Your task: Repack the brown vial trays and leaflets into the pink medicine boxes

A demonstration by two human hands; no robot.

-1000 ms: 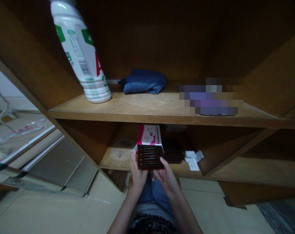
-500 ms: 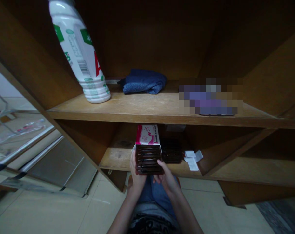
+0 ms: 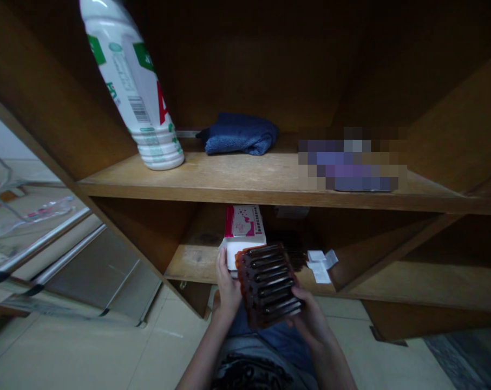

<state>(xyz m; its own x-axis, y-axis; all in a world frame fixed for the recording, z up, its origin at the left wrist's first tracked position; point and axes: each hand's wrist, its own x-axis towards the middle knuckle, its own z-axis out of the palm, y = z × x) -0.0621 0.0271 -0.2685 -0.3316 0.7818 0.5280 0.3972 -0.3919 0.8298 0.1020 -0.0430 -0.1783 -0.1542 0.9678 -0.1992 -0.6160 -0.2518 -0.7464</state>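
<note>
A pink and white carton (image 3: 242, 222) lies on the lower shelf with its open end toward me. My left hand (image 3: 229, 287) is closed around the near left side of the carton, its fingers partly hidden. My right hand (image 3: 311, 317) grips the right edge of a strip of brown plastic ampoules (image 3: 269, 284), thumb on top. The strip is tilted, just in front of the carton's opening, and overlaps its lower right corner. Behind it, more brown ampoules (image 3: 296, 252) lie on the shelf, partly hidden, with a folded white paper (image 3: 321, 266) beside them.
On the upper shelf (image 3: 229, 179) stand a white bottle (image 3: 135, 92), a folded blue cloth (image 3: 240, 134) and a blurred-out purple item (image 3: 346, 165). At left, a metal-framed rack (image 3: 86, 276) holds a plastic bag. A wooden divider (image 3: 395, 252) bounds the compartment on the right.
My right hand has drawn the ampoule strip out of the carton, toward me and to the right. My left hand has stayed on the carton.
</note>
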